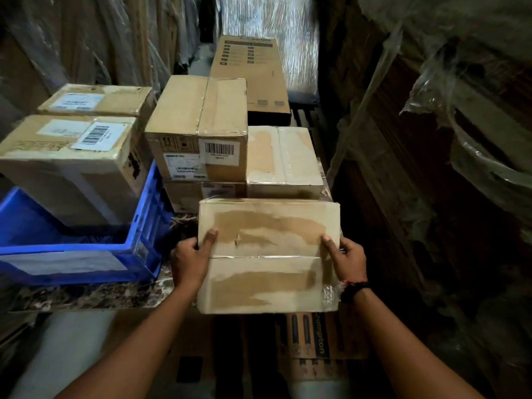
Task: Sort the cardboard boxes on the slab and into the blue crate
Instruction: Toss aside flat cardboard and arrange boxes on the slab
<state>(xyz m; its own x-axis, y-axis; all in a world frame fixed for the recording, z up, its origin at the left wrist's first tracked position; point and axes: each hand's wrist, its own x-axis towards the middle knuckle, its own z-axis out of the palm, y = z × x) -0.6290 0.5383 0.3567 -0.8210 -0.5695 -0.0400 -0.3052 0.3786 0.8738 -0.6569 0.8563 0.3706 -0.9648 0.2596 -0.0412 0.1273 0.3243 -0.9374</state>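
Bearing boxes (198, 131), mottled slab (86, 295), plastic-wrapped stacks (460, 125)

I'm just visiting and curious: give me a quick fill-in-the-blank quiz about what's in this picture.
The left hand and right hand grip the held box; the dark wristband is on the ____ wrist.
The crate is coloured ____.
It stands to the held box's ____.
The box in the crate carries a ____ label.
Answers: right; blue; left; barcode.
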